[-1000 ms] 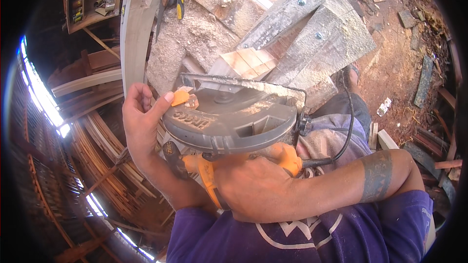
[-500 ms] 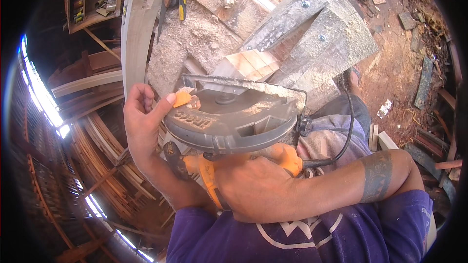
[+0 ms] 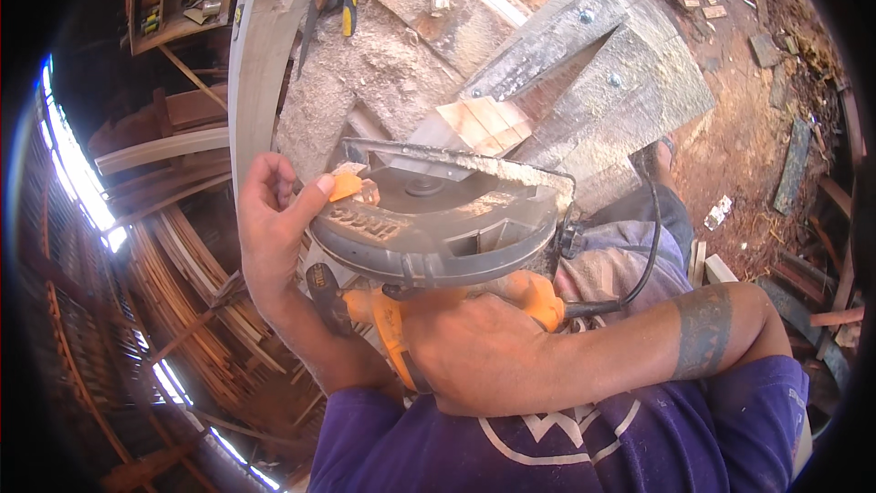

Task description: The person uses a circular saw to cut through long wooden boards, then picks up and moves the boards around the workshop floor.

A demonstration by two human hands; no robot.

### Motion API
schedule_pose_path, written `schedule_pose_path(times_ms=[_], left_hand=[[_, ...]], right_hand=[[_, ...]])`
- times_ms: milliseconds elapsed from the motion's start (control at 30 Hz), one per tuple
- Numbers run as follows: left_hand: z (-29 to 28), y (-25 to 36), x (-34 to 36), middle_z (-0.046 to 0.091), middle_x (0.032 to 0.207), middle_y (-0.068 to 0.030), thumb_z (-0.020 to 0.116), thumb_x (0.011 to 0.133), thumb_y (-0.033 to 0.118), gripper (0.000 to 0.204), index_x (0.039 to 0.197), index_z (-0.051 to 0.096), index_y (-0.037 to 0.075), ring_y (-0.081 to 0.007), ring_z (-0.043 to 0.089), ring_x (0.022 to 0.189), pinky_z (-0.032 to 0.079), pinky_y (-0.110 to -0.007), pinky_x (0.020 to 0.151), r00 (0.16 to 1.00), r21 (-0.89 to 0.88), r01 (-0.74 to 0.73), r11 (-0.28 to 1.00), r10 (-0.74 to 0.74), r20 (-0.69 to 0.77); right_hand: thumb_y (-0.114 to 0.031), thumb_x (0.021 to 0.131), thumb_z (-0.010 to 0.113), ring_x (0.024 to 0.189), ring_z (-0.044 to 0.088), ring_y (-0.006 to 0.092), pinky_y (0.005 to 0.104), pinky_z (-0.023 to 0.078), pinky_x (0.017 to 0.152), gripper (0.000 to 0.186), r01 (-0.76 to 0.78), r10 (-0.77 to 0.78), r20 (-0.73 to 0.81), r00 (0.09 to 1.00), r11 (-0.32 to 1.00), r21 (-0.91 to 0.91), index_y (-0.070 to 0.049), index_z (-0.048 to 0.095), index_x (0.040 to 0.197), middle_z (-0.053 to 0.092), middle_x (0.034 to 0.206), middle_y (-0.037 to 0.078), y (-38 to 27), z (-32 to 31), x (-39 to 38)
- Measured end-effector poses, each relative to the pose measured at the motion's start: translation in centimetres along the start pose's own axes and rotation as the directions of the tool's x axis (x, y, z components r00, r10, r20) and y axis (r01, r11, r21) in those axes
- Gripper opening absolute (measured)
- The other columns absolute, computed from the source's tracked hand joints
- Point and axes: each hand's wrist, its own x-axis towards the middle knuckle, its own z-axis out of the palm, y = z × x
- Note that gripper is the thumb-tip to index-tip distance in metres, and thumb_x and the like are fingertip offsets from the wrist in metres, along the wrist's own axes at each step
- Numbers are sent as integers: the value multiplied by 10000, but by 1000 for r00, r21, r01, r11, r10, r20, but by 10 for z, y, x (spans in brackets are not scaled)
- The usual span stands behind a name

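Observation:
A dusty circular saw (image 3: 429, 251) with a dark guard and an orange-yellow body lies across my lap area. My right hand (image 3: 474, 342) is wrapped round its handle, the fingers partly hidden beneath. At the saw's left end, my left hand (image 3: 278, 219) has curled fingers, and its thumb presses a small orange piece (image 3: 345, 186). Whether that piece belongs to the saw I cannot tell. Beyond the metal base edge sits a pale wood block (image 3: 479, 123), beside sawdust-covered grey boards (image 3: 630, 82) with bolts in them.
A black cord (image 3: 655, 237) loops from the saw's right end. Pliers and a yellow-black handled tool (image 3: 349, 9) lie on the sawdusty bench at the top. A long curved timber (image 3: 265, 73) runs along the left. Stacked wood strips (image 3: 196, 283) lie lower left, and scraps litter the dirt floor (image 3: 721, 155).
The bench and boards appear slightly lower and farther right in the view. Both hands keep their hold, and the saw has hardly moved.

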Motion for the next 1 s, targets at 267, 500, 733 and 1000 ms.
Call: schedule_pose_path(times_ms=[267,500,733,1000], left_hand=[[-29,-46,-32,540,849,-1,707,940,310,301,978,587,36,-85,491,828,405,-248,775,994,-27,29,999,-31,-103],[-14,-59,-91,615,802,-38,649,947,338,328,996,629,14,-86,507,661,417,-270,604,995,-13,96,995,-96,12],[-16,-86,-82,607,770,-26,660,930,334,343,1040,628,11,-91,515,666,425,-274,627,955,99,157,983,-126,-267],[-118,-153,-51,596,857,-21,691,920,298,311,1027,647,10,-126,538,781,445,-264,677,912,-36,75,997,-83,-402]], right_hand=[[-165,762,720,717,734,306,380,580,656,219,-13,12,-26,1000,1000,-14,12,683,885,715,746,174,0,5,5],[-101,697,760,836,696,376,429,572,707,343,-79,76,85,993,996,30,79,602,943,634,899,222,-3,1,12],[-166,699,756,732,738,333,402,591,695,200,17,-17,-4,1000,1000,-17,22,714,753,717,765,219,-1,6,30],[-180,692,733,678,721,339,432,578,668,197,210,-228,-97,969,963,-170,12,719,736,702,696,173,7,37,160]])
